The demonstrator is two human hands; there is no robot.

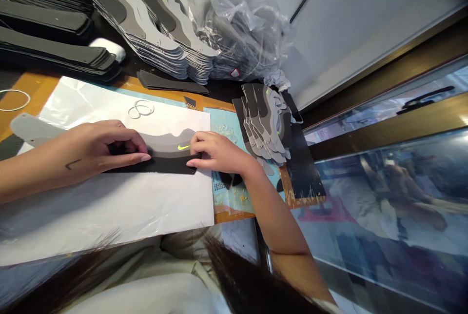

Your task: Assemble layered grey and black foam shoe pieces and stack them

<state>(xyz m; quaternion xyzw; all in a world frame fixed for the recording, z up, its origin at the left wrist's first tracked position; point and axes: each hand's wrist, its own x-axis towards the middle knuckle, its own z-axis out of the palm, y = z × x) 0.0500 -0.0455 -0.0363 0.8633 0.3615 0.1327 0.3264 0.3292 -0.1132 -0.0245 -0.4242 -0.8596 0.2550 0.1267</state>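
A layered shoe upper piece point(166, 150) in greys and black, with a small yellow-green swoosh, lies lengthwise over a white sheet point(161, 197). My left hand point(98, 150) is closed on its middle, thumb along the black strip and fingers curled above. Near the swoosh, my right hand point(221, 153) pinches the right end between thumb and fingers. The left hand covers part of the piece, whose pale grey end point(36, 126) sticks out at the left. Just behind the hands, thin rubber bands point(141, 109) rest on the sheet.
Tall stacks of similar upper pieces point(157, 46) stand at the back beside a clear plastic bag point(241, 21). Black pieces point(54, 50) are piled at back left. A fanned pile of uppers point(265, 124) lies at the right, near a glass window point(387, 206).
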